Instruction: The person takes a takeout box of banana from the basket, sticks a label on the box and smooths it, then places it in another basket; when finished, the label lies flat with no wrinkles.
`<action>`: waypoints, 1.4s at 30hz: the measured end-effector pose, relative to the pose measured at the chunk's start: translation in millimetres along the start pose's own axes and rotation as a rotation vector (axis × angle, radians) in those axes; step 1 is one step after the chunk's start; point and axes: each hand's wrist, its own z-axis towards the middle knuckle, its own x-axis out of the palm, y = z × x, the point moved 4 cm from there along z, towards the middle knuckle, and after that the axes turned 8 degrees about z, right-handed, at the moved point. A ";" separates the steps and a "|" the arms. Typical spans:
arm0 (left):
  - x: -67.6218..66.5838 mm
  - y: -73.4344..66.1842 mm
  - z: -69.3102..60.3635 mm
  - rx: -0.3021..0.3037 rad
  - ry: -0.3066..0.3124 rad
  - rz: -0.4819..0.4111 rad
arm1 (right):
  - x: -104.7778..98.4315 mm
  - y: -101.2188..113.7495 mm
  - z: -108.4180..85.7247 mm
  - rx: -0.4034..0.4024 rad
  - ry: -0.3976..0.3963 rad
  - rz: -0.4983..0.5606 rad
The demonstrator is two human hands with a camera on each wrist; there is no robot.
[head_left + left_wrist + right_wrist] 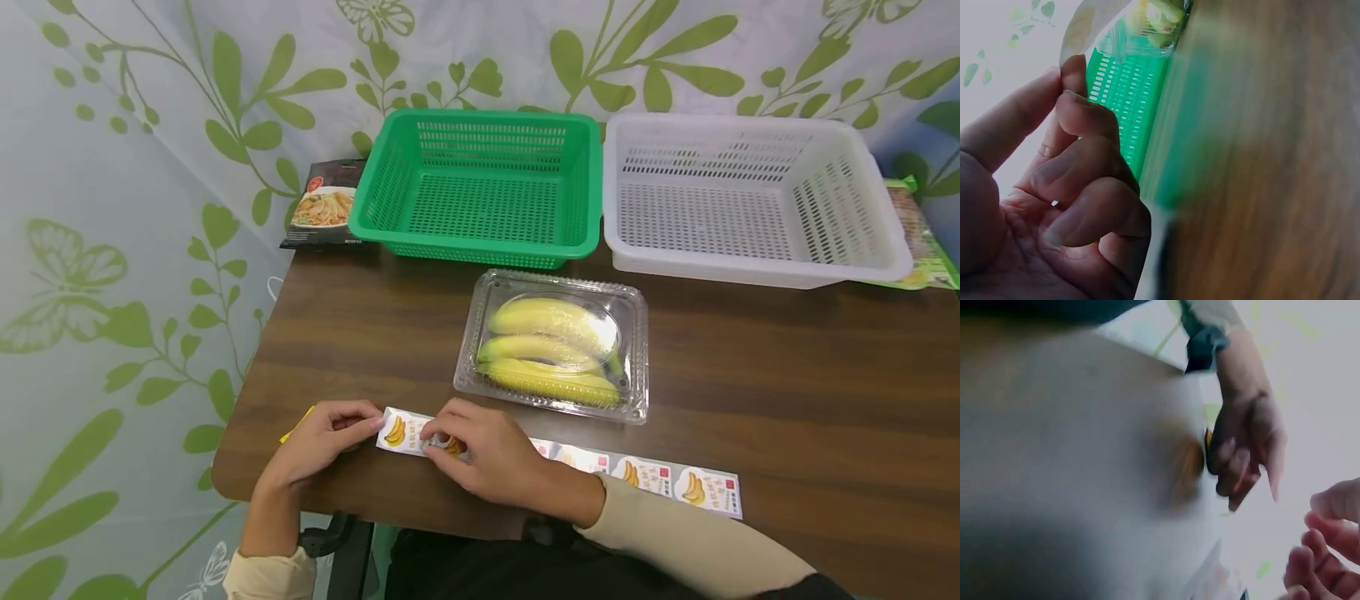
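A strip of banana-printed labels [708, 490] runs along the table's front. At its left end, the thumb and index finger of my left hand [327, 435] pinch the strip; the left wrist view shows this hand [1085, 169] with its other fingers curled and the strip [1088, 28] bending up from the fingertips. My right hand [491, 454] reaches over the strip, thumb and index tips pinched at the second label and covering part of it. In the right wrist view that hand [1329, 544] is cut off by the edge. Behind the strip sits a clear lidded box of bananas [551, 346].
A green basket [480, 250] and a white basket [757, 268] stand side by side at the back. A dark noodle packet [326, 208] lies left of them, and another packet [926, 242] at the right. Something yellow [287, 437] shows behind my left hand.
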 end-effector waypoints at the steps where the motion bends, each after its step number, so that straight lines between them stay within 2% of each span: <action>1: 0.7 -0.5 0.3 0.004 -0.007 -0.004 | 0.1 0.5 2.9 -0.011 -0.010 0.005; 5: 1.8 -4.8 -0.3 0.006 -0.021 -0.009 | 4.5 3.3 11.7 -0.055 -0.021 0.000; 9: 6.2 -12.1 -1.0 0.008 0.039 0.002 | 8.1 4.5 12.2 -0.046 -0.021 0.033; 12: 10.6 -17.9 -0.8 0.012 0.075 0.005 | 8.1 3.0 9.4 0.006 -0.032 0.082; 19: 18.6 -29.1 6.7 0.047 0.096 -0.004 | 3.0 -4.2 0.8 0.146 -0.088 0.198; 23: 21.3 -32.6 6.4 0.085 0.113 -0.043 | 5.0 -4.9 4.5 0.178 -0.070 0.258; 29: 27.1 -35.3 6.7 0.088 0.128 -0.060 | 8.7 -7.2 8.1 0.282 -0.036 0.376; 33: 29.1 -36.4 8.5 0.085 0.122 -0.047 | 9.2 -9.9 7.8 0.344 -0.029 0.410; 42: 30.8 -39.6 9.8 0.100 0.122 -0.032 | 9.4 -18.9 5.1 0.430 -0.031 0.414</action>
